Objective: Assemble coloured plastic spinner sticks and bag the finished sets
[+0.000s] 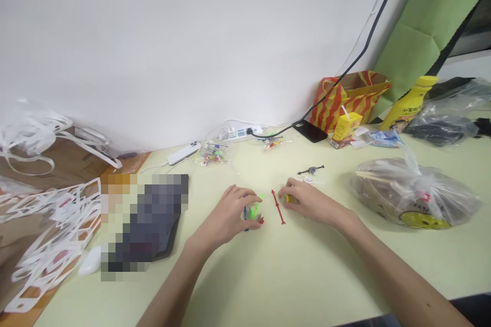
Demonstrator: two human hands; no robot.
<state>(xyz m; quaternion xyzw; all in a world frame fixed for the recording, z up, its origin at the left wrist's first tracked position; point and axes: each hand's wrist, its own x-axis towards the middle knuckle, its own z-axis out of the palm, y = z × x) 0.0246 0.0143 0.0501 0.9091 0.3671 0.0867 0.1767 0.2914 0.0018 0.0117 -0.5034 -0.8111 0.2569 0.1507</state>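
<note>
Easily, the red rod (278, 207) could be knocked if crowded: green bits (252, 212) are ringed, grip unclear, by the left hand (229, 212) at nine o'clock, a yellow bit (288, 198) pinched by the right hand (305, 200) at three.

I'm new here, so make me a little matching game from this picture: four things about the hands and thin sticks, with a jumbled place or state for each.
1. Red stick
2. Black stick
3. Left hand
4. Right hand

A. Curled around a green piece
B. Lying beyond the right hand, towards the wall
C. Fingers at a small yellow piece
D. Lying between the two hands

Pairs: 1-D, 2-B, 3-A, 4-C
</note>
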